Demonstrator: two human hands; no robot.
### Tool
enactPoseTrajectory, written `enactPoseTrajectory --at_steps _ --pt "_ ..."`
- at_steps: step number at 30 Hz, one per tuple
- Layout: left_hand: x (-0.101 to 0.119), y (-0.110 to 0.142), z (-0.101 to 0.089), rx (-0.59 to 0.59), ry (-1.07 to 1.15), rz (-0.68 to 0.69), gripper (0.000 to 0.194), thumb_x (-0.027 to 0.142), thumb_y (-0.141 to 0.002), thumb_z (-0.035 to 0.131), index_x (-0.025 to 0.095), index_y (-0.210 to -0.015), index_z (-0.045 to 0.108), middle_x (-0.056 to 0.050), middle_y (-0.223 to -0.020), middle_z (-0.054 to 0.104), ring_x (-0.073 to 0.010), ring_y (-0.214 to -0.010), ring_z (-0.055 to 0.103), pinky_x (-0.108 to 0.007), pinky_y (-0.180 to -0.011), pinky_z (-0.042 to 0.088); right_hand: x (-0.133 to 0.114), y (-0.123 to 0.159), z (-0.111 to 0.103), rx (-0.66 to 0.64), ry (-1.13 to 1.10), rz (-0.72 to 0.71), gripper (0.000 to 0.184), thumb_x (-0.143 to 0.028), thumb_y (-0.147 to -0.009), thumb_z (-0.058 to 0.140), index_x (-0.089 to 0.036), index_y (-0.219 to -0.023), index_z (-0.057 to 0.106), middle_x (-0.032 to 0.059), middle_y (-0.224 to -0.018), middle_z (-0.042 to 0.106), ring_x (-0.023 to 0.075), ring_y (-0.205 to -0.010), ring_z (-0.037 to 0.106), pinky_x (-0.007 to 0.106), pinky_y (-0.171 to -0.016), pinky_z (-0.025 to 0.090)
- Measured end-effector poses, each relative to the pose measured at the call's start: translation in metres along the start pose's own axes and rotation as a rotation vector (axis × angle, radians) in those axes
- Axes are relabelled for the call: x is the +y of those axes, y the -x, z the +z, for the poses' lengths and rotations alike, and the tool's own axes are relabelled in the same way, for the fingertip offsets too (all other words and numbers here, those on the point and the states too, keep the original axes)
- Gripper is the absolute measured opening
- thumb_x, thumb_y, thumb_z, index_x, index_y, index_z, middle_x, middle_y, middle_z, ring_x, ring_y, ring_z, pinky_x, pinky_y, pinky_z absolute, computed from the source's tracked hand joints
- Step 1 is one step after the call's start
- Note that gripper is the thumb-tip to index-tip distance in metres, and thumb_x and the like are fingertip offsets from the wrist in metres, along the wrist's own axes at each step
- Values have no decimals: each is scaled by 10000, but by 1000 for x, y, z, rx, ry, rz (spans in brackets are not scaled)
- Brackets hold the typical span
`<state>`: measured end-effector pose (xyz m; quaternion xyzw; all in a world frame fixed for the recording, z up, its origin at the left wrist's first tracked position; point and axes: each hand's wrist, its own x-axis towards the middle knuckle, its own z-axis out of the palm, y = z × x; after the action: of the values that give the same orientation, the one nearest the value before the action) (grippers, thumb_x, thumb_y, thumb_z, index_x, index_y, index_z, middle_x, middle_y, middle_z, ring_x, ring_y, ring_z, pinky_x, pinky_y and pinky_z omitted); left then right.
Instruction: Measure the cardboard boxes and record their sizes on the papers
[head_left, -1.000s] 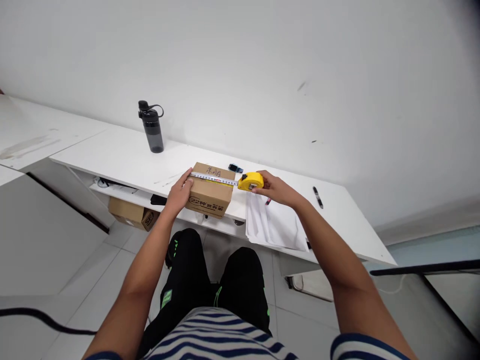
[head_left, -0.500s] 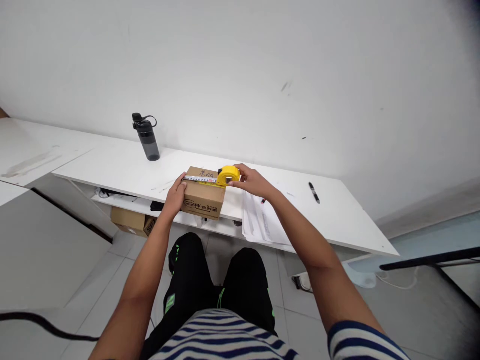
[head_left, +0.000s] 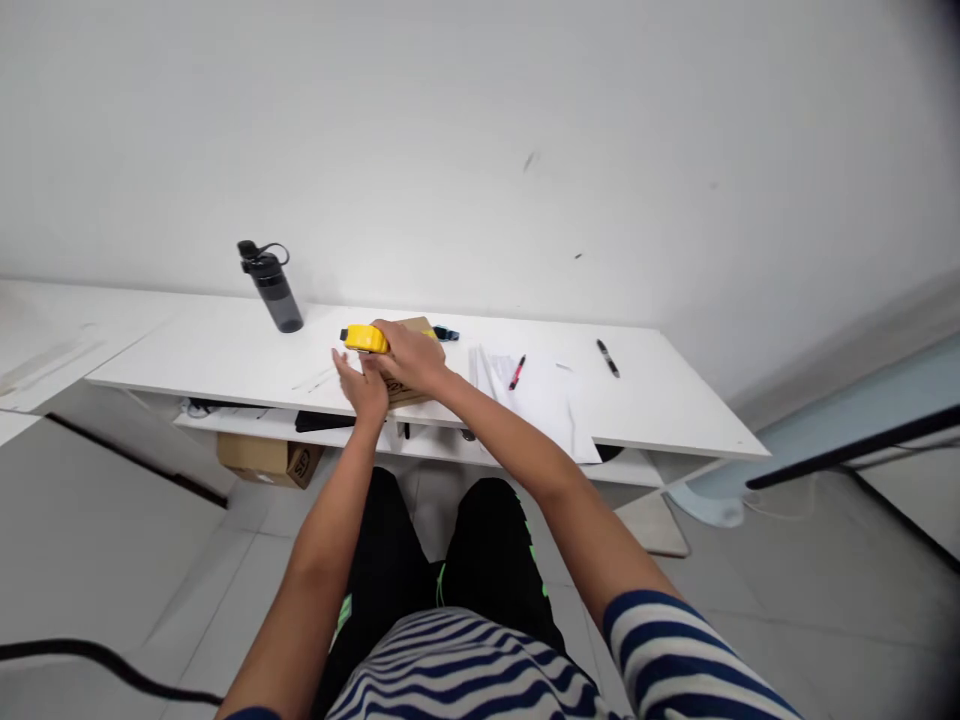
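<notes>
My right hand [head_left: 411, 355] is closed around a yellow tape measure [head_left: 365, 339], held above the left end of a small cardboard box [head_left: 405, 394]. No blade shows out of the tape measure's case. Just below the case is my left hand [head_left: 365, 390], its fingers apart, beside the box's left end. Whether it touches the box is hard to tell. The box lies on the white desk [head_left: 645, 400], largely hidden by my right hand and wrist.
Right of the box lie white papers [head_left: 551, 415] with a red pen [head_left: 517, 372], and farther right a black marker [head_left: 608, 358]. A dark strap-like item [head_left: 447, 333] sits behind the box. A dark water bottle [head_left: 277, 295] stands at left. Beneath the desk is another carton [head_left: 259, 458].
My right hand has carried the tape measure leftward across the box, and its drawn-out blade is out of sight. My left hand's fingers have come off the box's top edge and spread.
</notes>
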<state>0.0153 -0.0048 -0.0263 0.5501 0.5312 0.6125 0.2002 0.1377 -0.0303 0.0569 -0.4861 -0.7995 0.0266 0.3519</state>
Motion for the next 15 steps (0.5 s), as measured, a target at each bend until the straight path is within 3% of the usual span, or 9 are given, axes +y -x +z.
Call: enactPoseTrajectory --at_steps 2,4,6,7,9,12,15 --pt "10 15 -2 144 -24 119 822 644 -918 398 77 -1496 258 -247 -1585 253 -319 -1515 147 -510 -1229 82 7 36 -7 132 -111 111 543 -497 -925 504 -199 -1370 418 121 -1268 624 280 -1031 624 380 -836 484" --pt "21 43 -4 128 85 275 883 733 -866 396 98 -1475 319 -213 -1604 226 -308 -1526 85 -493 -1240 63 14 79 -9 247 -259 259 656 -594 -909 495 -211 -1420 343 116 -1201 646 255 -964 643 355 -776 504" --pt "29 79 -1 -125 335 222 856 783 -835 377 169 -1431 404 -170 -1525 398 -302 -1440 338 -477 -1193 268 21 123 -8 299 -357 319 728 -654 -897 471 -200 -1439 302 119 -1155 659 250 -964 650 346 -756 511" --pt "32 96 5 -315 444 128 852 813 -798 401 176 -1357 487 -165 -1415 526 -307 -1324 488 -461 -1113 393 26 142 -8 288 -368 324 757 -680 -885 468 -183 -1435 316 127 -1141 665 256 -971 651 352 -764 512" --pt "34 121 22 -529 525 -82 786 828 -745 476 159 -1131 626 -141 -1111 689 -286 -1053 651 -399 -914 532 39 173 -14 186 -353 295 772 -718 -876 437 -162 -1410 389 123 -1062 689 260 -934 659 362 -771 511" --pt "32 128 58 -611 525 -242 721 826 -729 500 150 -931 647 -95 -849 699 -232 -810 661 -342 -730 542 75 196 -39 71 -349 281 699 -672 -955 233 -154 -1275 579 94 -867 712 225 -773 661 348 -736 505" --pt "32 111 96 -749 447 -193 691 809 -713 536 149 -891 634 -77 -816 684 -200 -746 630 -319 -692 513 132 191 -73 99 -133 463 585 -496 -1018 207 -168 -1190 660 97 -849 722 214 -760 661 330 -734 488"
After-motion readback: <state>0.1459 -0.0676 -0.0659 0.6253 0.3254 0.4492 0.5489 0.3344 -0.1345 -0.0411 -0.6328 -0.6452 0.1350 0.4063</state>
